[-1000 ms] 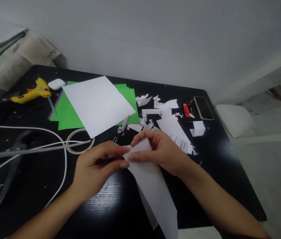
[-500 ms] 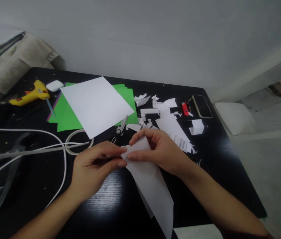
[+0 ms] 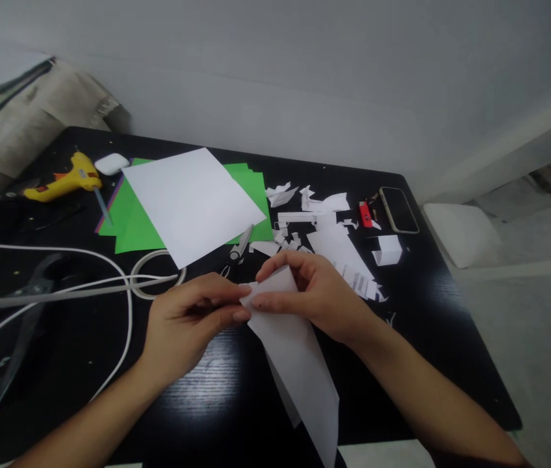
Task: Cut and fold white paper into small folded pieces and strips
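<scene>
A folded white sheet of paper (image 3: pixel 299 357) hangs from both my hands over the black table, its long end pointing down toward me. My left hand (image 3: pixel 192 318) pinches the left corner of its upper edge between thumb and fingertips. Close beside it, my right hand (image 3: pixel 309 292) grips the upper part, thumb in front and fingers behind. Just beyond my hands lie small scissors (image 3: pixel 240 248), partly open, their handles partly hidden by my left hand. White paper scraps (image 3: pixel 285 240) are scattered behind my right hand.
A white square sheet (image 3: pixel 192 201) rests on green sheets (image 3: pixel 134 231). At left are a yellow glue gun (image 3: pixel 68 181), white cables (image 3: pixel 129 325), a tape roll (image 3: pixel 135 270) and large dark shears (image 3: pixel 22 344). A red lighter (image 3: pixel 364 214) and a phone (image 3: pixel 399 210) lie at right.
The view has shifted slightly, so the things on the left of the table appear a little further right. Both hands keep the same hold on the folded paper.
</scene>
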The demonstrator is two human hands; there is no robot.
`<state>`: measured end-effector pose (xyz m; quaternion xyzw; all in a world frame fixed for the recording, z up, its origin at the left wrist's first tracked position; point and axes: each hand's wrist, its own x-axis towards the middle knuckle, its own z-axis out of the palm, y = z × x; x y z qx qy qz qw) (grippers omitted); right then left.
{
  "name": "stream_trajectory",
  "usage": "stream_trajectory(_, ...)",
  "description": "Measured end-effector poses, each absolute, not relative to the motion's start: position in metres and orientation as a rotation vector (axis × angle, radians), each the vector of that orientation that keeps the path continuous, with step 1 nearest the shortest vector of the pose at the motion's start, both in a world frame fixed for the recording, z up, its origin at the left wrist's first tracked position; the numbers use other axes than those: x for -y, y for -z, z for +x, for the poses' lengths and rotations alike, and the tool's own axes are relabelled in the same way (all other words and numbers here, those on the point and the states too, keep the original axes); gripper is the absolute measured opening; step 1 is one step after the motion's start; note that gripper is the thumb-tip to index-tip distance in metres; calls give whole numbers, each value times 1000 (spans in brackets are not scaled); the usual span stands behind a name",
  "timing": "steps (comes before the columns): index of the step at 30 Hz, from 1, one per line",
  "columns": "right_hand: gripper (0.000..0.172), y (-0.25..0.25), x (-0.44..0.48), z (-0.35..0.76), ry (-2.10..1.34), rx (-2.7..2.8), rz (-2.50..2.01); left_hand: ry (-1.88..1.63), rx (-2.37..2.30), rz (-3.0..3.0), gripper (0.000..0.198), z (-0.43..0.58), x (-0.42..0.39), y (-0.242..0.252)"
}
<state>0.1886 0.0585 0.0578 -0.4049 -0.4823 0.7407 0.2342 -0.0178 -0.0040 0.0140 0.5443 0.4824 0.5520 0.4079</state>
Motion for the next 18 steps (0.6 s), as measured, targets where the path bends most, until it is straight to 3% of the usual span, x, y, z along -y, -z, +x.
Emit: stream_trajectory(18,35,-58,-58,187,-1906,1391,-1164,-1320,-1185,1228,25,-14,5,-19)
